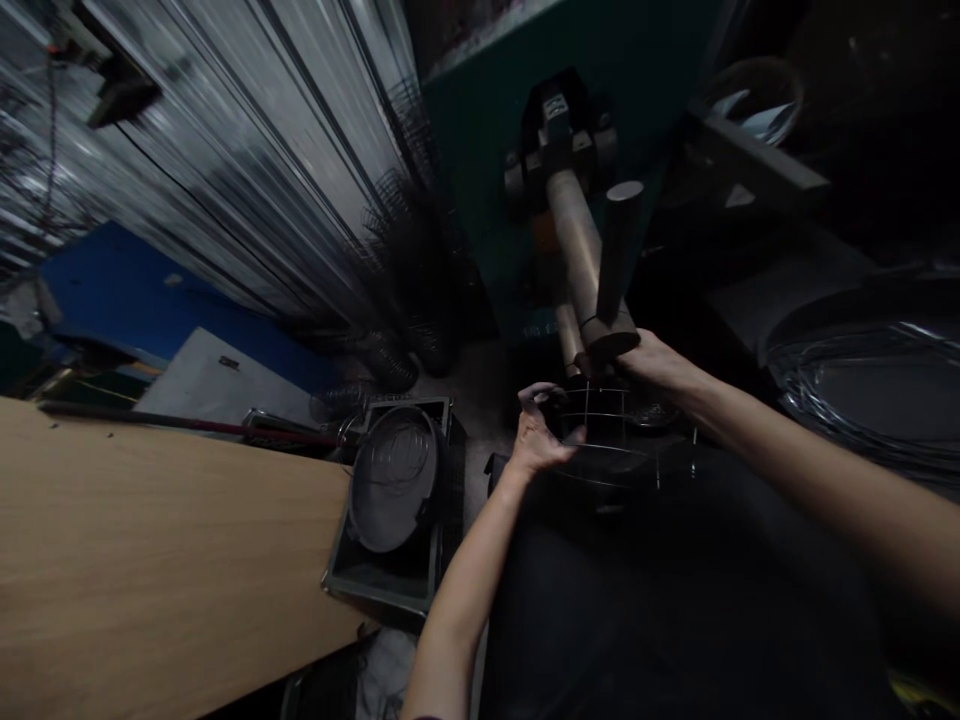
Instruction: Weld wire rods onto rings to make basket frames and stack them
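— What is held, and where?

— A wire cage [592, 420] is gripped just beyond the left hand's [538, 437] fingers, which are curled round its hoops, apparently to steady it against a steel mandrel [574, 240]. The right hand's [652, 362] fingers are hidden behind a collar [609, 340], so their opening and hold cannot be told.

— And farther from the fingers?

— A wooden surface [150, 550] lies to their left, beside a wire-filled ring [394, 480] in a tray [382, 585]; black wire coils [397, 310] are stacked beyond.
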`<state>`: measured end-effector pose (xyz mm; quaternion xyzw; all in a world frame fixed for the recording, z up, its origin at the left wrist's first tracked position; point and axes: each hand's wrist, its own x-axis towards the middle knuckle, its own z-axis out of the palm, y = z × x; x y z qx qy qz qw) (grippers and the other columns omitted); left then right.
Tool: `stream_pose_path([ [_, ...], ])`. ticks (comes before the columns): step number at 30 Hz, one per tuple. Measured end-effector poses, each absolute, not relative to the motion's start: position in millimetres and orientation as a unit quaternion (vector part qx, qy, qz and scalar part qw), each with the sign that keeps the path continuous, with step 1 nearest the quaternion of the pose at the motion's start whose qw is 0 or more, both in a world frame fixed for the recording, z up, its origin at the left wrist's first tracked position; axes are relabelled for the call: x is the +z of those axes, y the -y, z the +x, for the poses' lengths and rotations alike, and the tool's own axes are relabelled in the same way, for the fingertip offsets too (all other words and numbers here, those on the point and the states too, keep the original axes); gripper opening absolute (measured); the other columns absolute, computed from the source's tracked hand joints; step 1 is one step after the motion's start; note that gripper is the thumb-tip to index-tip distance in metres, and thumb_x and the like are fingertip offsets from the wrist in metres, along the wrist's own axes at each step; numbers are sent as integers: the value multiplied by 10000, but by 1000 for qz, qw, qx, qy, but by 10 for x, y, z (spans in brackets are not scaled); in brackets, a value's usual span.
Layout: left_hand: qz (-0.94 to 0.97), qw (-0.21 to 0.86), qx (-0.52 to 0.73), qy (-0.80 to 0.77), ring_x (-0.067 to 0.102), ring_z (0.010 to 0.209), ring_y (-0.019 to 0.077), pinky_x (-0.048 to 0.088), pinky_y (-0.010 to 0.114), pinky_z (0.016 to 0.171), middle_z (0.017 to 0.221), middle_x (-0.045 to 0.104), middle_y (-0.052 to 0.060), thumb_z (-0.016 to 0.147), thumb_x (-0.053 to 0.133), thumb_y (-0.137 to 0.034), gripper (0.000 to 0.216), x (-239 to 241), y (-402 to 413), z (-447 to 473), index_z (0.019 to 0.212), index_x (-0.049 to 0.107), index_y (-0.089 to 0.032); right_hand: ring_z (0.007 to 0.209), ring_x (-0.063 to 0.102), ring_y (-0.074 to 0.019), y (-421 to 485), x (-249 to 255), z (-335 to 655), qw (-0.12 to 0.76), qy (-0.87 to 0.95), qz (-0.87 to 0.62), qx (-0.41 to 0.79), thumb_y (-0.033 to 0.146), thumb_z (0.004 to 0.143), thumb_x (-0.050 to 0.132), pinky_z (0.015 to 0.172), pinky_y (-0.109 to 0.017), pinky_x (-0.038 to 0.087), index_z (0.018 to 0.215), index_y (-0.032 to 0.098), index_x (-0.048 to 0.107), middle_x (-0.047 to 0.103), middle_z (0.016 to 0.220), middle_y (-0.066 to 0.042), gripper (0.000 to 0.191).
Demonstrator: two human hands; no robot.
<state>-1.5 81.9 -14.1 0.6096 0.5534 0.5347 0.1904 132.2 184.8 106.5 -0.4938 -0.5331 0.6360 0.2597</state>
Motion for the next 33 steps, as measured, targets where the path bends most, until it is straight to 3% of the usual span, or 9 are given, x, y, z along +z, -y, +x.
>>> stream_pose_path([
  [8, 623, 181, 550, -526, 599, 885, 191, 527, 395, 791, 1037, 501, 69, 706, 702, -483, 680, -174, -941, -75, 1139, 246, -224, 488, 450, -83, -2058, 785, 1290, 278, 529, -474, 647, 196, 739, 730, 431, -175, 366, 719, 170, 487, 467, 497, 28, 245],
  [14, 639, 155, 512, -553, 591, 968, 232, 521, 444, 871, 1104, 468, 114, 672, 742, -516, 679, -123, -938, -122, 1109, 326, -205, 500, 458, -74, -2029, 856, 1264, 279, 505, -486, 657, 109, 736, 720, 447, -169, 375, 721, 165, 489, 503, 526, 23, 238],
  [21, 648, 148, 542, -514, 582, 810, 152, 551, 333, 675, 1079, 450, 67, 749, 685, -460, 591, -84, -923, -119, 1134, 292, -243, 458, 445, -58, -2017, 828, 1243, 303, 486, -424, 701, 131, 782, 676, 445, -167, 380, 740, 163, 508, 500, 528, 34, 176],
  [27, 684, 79, 467, -555, 549, 1087, 251, 500, 431, 930, 1125, 452, 106, 688, 748, -404, 549, 5, -895, -226, 1054, 392, -203, 455, 489, -94, -2187, 728, 1184, 315, 446, -454, 704, 190, 749, 727, 443, -219, 416, 759, 164, 576, 546, 574, 5, 154],
  [33, 671, 107, 496, -540, 575, 1035, 240, 500, 430, 905, 1098, 488, 94, 668, 759, -377, 646, -117, -755, -110, 1115, 320, -220, 491, 518, -86, -2062, 671, 1271, 325, 450, -467, 688, 127, 770, 691, 476, -195, 419, 791, 160, 598, 580, 610, 3, 100],
])
